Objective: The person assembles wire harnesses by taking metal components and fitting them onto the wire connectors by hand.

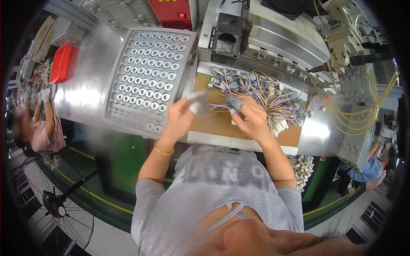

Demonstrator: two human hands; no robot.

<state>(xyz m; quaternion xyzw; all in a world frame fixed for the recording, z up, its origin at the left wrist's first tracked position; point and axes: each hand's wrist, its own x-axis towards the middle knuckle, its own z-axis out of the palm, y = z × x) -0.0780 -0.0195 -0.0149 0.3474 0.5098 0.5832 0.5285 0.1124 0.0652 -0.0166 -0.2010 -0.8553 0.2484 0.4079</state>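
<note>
My left hand (180,116), with grey coverings on its fingertips and a yellow bangle at the wrist, hovers beside the tray's right edge. Motion smears its fingers, so whether they hold anything cannot be made out. My right hand (253,117), its fingertips also covered in grey, is closed in a pinch on thin purple and yellow wires (218,109), whose ends stick out leftward toward my left hand. Beyond and right of it lies a tangled heap of wire leads (267,91) with small grey parts and white connectors (279,127), on a brown work board (205,123).
At left a grey moulded tray (128,117) holds rows of round metal parts (149,62). Behind the board are a black box (228,32) and a metal machine (290,38); a nozzle arm (324,67) reaches in from the right. A red bin (61,63) sits far left. Other people work on both sides.
</note>
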